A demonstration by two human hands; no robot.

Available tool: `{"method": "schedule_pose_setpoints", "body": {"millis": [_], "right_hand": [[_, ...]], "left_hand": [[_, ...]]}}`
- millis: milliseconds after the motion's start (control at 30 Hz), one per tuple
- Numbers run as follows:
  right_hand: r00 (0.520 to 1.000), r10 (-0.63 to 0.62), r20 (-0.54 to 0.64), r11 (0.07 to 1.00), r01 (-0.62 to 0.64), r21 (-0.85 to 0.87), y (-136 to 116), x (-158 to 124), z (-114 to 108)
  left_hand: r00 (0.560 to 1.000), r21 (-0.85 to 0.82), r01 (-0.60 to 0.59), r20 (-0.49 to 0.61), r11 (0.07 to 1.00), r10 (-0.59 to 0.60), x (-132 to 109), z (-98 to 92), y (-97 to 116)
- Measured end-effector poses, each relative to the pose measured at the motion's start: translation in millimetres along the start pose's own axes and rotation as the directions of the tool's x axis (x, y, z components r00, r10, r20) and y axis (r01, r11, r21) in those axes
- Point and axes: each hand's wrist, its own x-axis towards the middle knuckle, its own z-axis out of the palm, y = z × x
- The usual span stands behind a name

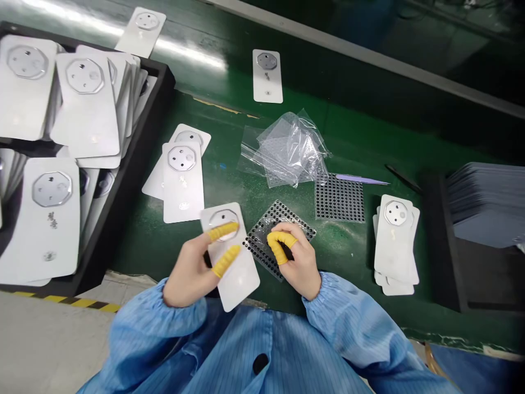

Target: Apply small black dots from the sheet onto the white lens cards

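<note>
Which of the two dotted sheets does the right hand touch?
The nearer sheet, tilted beside the white plate; the right hand rests on it. The other sheet lies untouched near the plastic bags.

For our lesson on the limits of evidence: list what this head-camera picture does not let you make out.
1. Head view: whether the right hand pinches anything off the dotted sheet; its curled fingers hide that.
2. Head view: any print on the white plate in the left hand; too small to read.
3. Head view: the black tray, cut off by the left edge; the grey sheets, by the right edge.
</note>
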Motion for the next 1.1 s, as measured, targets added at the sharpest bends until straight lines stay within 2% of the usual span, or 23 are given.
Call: {"method": "schedule_pose_setpoints", "body": {"millis": [67,133,233,333,400,533,633,967,1100], "right_hand": [[0.999,-0.041,-0.036,0.999,0.041,-0.003,-8.4,2.2,-3.8],[0.994,-0.072,-0.078,0.997,0.071,-0.015,-20.2,5.6,-6.9],[0.989,-0.114,-0.099,0.993,0.112,-0.027,-36.3,10.3,-10.0],[0.993,-0.113,-0.024,0.994,0.112,-0.014,-41.6,10.5,-14.4],[0.985,-0.169,0.029,0.983,0.170,-0.067,-40.4,8.0,-18.7],[0.947,-0.312,0.078,0.925,0.322,-0.201,-37.7,2.0,-25.1],[0.941,-0.329,0.075,0.915,0.338,-0.222,-37.7,0.3,-26.3],[0.938,-0.333,0.097,0.917,0.347,-0.199,-35.0,0.5,-30.0],[0.938,-0.309,0.158,0.915,0.339,-0.221,-37.7,-0.2,-29.9]], "left_hand": [[0.990,0.009,-0.045,-0.131,0.999,0.046,-8.9,-8.3,2.8],[0.984,-0.071,-0.060,-0.171,0.996,0.047,-17.6,-5.9,9.6],[0.992,-0.225,-0.045,-0.125,0.973,0.017,-25.7,11.6,23.7],[0.986,-0.250,-0.105,-0.151,0.962,0.068,-28.0,28.1,34.0],[0.982,-0.248,-0.155,-0.144,0.956,0.122,-27.9,33.2,36.7],[0.964,-0.286,-0.259,-0.142,0.923,0.227,-27.3,34.6,35.8],[0.948,-0.307,-0.318,-0.124,0.897,0.293,-26.8,35.6,34.8],[0.949,-0.346,-0.307,-0.038,0.887,0.314,-23.2,37.6,38.8],[0.942,-0.305,-0.334,-0.082,0.892,0.324,-23.5,36.3,35.9]]}}
